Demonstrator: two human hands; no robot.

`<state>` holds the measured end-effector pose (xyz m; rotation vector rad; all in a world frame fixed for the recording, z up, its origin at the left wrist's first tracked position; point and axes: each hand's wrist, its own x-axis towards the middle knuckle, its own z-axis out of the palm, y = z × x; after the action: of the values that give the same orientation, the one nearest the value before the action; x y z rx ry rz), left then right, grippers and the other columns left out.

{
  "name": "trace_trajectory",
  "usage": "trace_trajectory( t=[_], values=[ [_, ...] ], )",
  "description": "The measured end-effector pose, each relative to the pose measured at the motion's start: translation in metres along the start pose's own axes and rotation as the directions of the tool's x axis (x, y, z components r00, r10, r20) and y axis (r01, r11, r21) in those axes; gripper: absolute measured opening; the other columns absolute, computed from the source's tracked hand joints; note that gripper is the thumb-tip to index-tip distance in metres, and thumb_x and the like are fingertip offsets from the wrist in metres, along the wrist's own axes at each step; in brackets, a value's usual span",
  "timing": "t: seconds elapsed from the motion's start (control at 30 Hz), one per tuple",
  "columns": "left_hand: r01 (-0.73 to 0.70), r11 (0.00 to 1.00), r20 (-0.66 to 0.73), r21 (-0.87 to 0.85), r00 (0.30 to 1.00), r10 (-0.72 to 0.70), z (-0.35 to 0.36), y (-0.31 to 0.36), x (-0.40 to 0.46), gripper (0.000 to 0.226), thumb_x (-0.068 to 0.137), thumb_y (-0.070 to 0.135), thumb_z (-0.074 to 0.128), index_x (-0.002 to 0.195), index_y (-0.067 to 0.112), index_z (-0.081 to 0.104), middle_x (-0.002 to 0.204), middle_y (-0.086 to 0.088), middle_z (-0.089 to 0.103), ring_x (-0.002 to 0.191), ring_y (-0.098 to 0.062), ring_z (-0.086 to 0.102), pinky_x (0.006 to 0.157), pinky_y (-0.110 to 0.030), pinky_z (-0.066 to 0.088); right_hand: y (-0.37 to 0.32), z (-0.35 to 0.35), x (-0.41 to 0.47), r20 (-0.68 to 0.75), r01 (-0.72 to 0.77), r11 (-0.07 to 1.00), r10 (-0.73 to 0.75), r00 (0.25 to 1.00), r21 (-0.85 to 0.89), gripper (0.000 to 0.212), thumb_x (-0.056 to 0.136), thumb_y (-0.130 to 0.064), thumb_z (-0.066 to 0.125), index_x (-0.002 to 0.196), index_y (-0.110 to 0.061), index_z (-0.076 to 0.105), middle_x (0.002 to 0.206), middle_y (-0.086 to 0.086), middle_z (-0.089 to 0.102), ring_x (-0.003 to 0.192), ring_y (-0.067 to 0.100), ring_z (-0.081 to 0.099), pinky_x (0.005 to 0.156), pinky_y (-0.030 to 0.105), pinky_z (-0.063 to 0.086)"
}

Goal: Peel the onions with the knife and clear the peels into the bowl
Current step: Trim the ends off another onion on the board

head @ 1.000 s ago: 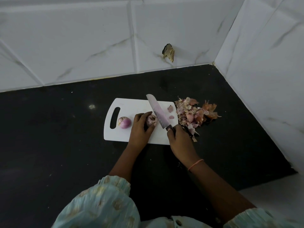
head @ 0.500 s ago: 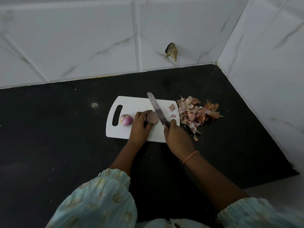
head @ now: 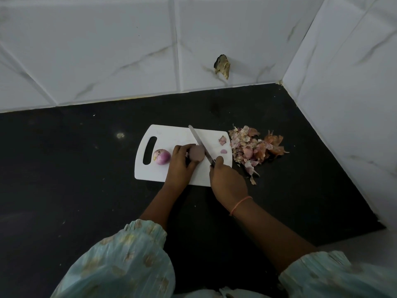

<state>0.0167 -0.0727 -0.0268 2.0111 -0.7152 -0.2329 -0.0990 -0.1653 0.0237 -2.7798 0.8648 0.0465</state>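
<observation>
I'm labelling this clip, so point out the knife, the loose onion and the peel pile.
knife (head: 198, 143): head view, mid blade.
loose onion (head: 162, 156): head view, its middle.
peel pile (head: 247, 147): head view, pile centre.

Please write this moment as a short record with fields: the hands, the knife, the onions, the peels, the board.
left hand: grips the onion being cut on the board
right hand: grips the knife by its handle
knife: blade lies against the right side of the held onion, tip pointing away from the person
second onion: lies free on the board near the handle slot
peels: piled on the black counter, right of the board
cutting board: white, with two small peel scraps near its right edge
bowl: not in view
</observation>
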Motion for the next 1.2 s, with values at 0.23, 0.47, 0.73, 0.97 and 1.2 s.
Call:
trace_trajectory(
  t=[0.23,0.47,0.73,0.97,1.2],
  values=[
    [0.065,0.998,-0.015,-0.015,0.998,-0.065,0.001,-0.002,-0.001,0.041,0.091,0.023,0.07,0.126,0.009,0.054,0.119,0.001,0.047,0.099,-0.013,0.053,0.082,-0.013,0.042,0.008,0.009,-0.007,0.039,-0.009,1.0,0.008,0.999,0.028,0.021,0.106,-0.025,0.032,0.117,-0.009,0.039,0.086,0.006,0.065,0.074,0.025,0.064,0.046,0.031,0.025],
    [0.011,0.998,-0.033,-0.069,0.999,-0.013,-0.001,-0.004,-0.005,0.044,0.089,0.014,0.07,0.129,0.01,0.053,0.124,-0.002,0.049,0.099,-0.001,0.049,0.08,-0.003,0.038,0.031,0.006,0.005,-0.058,-0.136,0.987,0.141,0.988,0.082,0.031,0.105,-0.032,0.036,0.122,-0.008,0.044,0.097,0.011,0.069,0.089,0.03,0.067,0.066,0.038,0.049],
    [0.002,0.994,-0.056,-0.114,0.998,-0.008,-0.002,-0.006,-0.006,0.043,0.087,0.027,0.071,0.122,0.028,0.045,0.123,0.008,0.045,0.103,-0.018,0.059,0.075,-0.044,0.059,0.033,-0.007,-0.004,-0.201,-0.087,0.985,0.116,0.973,0.146,0.028,0.103,-0.036,0.039,0.116,-0.012,0.045,0.088,0.006,0.067,0.079,0.026,0.066,0.059,0.036,0.047],
    [-0.005,0.995,-0.064,-0.101,0.998,-0.002,0.0,-0.004,-0.005,0.042,0.085,0.023,0.077,0.119,0.018,0.051,0.12,0.005,0.051,0.108,-0.016,0.057,0.082,-0.018,0.052,0.018,0.01,-0.019,-0.066,-0.016,0.995,0.023,0.998,0.099,0.027,0.104,-0.037,0.036,0.118,-0.014,0.041,0.094,0.007,0.067,0.08,0.026,0.066,0.057,0.033,0.04],
    [0.11,0.983,-0.059,-0.148,0.991,-0.12,0.003,-0.001,-0.006,0.045,0.088,0.03,0.074,0.122,0.024,0.045,0.119,0.005,0.059,0.096,-0.016,0.066,0.08,-0.039,0.059,0.068,-0.005,-0.007,-0.139,-0.168,0.972,0.191,0.972,0.161,0.032,0.103,-0.034,0.04,0.132,-0.02,0.039,0.091,0.005,0.066,0.077,0.024,0.065,0.057,0.033,0.044]
  ],
)
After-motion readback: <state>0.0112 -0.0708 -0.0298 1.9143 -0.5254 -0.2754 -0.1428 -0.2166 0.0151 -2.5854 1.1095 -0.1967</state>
